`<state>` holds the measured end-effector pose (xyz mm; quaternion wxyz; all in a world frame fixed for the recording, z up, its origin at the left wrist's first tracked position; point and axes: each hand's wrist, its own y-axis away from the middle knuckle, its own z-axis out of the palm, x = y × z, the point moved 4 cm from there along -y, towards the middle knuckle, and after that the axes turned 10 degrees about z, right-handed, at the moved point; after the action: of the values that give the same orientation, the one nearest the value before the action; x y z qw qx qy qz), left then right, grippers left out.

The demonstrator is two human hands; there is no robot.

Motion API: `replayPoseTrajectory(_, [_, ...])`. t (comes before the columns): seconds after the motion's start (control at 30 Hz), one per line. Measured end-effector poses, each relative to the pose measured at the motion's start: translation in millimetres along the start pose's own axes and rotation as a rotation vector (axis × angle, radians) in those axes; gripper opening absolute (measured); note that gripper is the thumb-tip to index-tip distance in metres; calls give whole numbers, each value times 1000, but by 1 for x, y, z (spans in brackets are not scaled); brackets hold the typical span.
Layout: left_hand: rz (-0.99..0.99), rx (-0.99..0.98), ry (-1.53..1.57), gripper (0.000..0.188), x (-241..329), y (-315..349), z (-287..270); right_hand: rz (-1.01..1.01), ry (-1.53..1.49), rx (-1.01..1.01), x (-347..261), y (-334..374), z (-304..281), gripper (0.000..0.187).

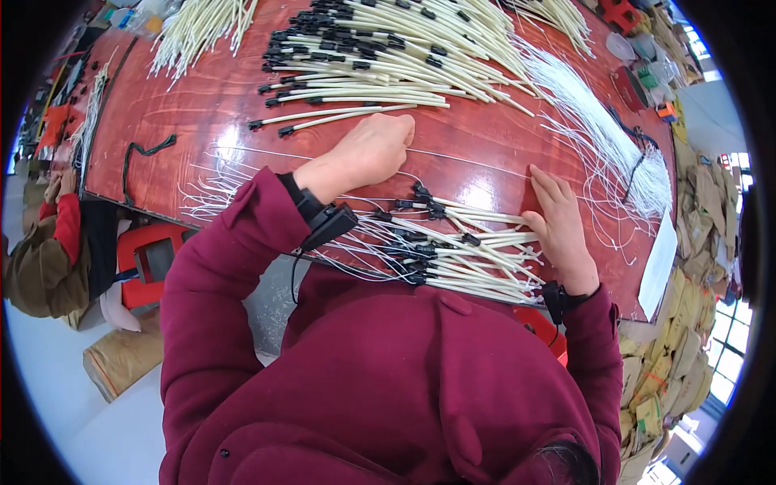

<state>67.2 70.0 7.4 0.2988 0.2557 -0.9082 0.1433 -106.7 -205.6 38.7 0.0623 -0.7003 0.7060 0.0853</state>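
My left hand (365, 157) is closed in a fist around a thin white cord (473, 163) stretched across the red table (186, 121). On the right, the cord reaches the fingertips of my right hand (563, 222), whose fingers are extended and whose thumb stands apart from them. Beside that thumb, close to my body, lies a bundle of cream-coloured rods (485, 267) with black clips and white cords trailing left. Beyond my left hand, two rods with black end pieces (339, 117) lie apart in front of a large pile of similar rods (436, 48).
A thick hank of loose white cords (602, 113) lies on the right, near a white sheet (657, 267). A black tie (145, 149) rests at left. More rods (206, 32) are at the far left. Another person (48, 259) sits left by a red stool (149, 259); sacks (663, 364) are stacked right.
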Motion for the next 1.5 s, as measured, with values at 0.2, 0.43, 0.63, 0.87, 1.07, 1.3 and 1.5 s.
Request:
replayPoseTrajectory(0.2, [-83,143,-154,8,5,11,-14,-32,-54,-31,0,-3,-3,67])
replayPoseTrajectory(0.43, [9,335,-683,12,-26,20,-35,-65,-106,23,2,-1,-1,69])
replayPoseTrajectory(0.63, [103,291,-700,8,-26,28,-45,-34,-160,33,1,0,3,68])
replayPoseTrajectory(0.87, [211,300,-251,9,6,46,-52,-25,-172,18,1,-1,0,62])
replayPoseTrajectory(1.07, [95,273,-105,11,0,62,-40,7,-185,-6,-1,0,-2,57])
replayPoseTrajectory(1.3, [60,188,-143,11,0,61,-29,20,-143,9,-1,-1,0,62])
replayPoseTrajectory(1.5, [68,199,-149,12,-1,61,-27,43,-120,-13,-4,-2,1,62])
